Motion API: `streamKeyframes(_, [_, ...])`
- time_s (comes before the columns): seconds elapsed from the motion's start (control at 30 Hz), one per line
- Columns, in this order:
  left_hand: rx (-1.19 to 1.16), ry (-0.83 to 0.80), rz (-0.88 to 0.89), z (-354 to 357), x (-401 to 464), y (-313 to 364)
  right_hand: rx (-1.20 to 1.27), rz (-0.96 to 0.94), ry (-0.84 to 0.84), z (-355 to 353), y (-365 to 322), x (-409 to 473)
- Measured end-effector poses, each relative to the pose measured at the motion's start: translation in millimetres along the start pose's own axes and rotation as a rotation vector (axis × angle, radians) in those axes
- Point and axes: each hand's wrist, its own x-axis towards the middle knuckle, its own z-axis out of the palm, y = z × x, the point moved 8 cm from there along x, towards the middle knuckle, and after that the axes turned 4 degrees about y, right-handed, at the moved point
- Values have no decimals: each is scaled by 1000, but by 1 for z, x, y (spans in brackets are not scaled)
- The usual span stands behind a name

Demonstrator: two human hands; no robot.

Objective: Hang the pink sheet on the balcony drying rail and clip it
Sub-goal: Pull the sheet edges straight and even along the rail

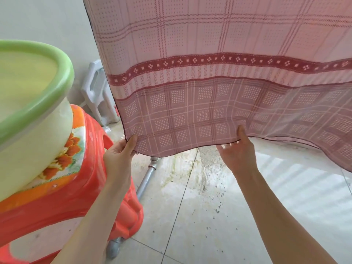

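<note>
The left hand (119,157) pinches the thin pink checked cotton sheet (209,82) at its bottom corner; the right hand (238,155) pinches the hem, thumb in front.

Sheets: one (219,73), which hung above both grips.
Hands: two, left (118,155) and right (238,151), each pinched on the sheet's bottom hem.
Basins: one (32,115), left of the left-hand grip.
Red stools: one (80,187), under the basin, beside the left forearm.
White stools: one (97,92), behind the sheet's left edge, above the left grip.
Pipes: one (146,178), on the floor below and between the grips.
</note>
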Motion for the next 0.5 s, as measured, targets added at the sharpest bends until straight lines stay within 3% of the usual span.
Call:
streamKeyframes(0.07, [12, 20, 21, -1, -2, 0, 74, 2, -80, 5, 1, -4])
streamKeyframes(0.17, [27, 75, 27, -9, 2, -1, 47, -12, -48, -1, 6, -8])
streamKeyframes(0.33, [224, -26, 50, -15, 1, -12, 19, -22, -27, -12, 11, -8])
streamKeyframes(0.5, [183, 70, 53, -22, 8, -13, 61, -32, -22, -15, 16, -3])
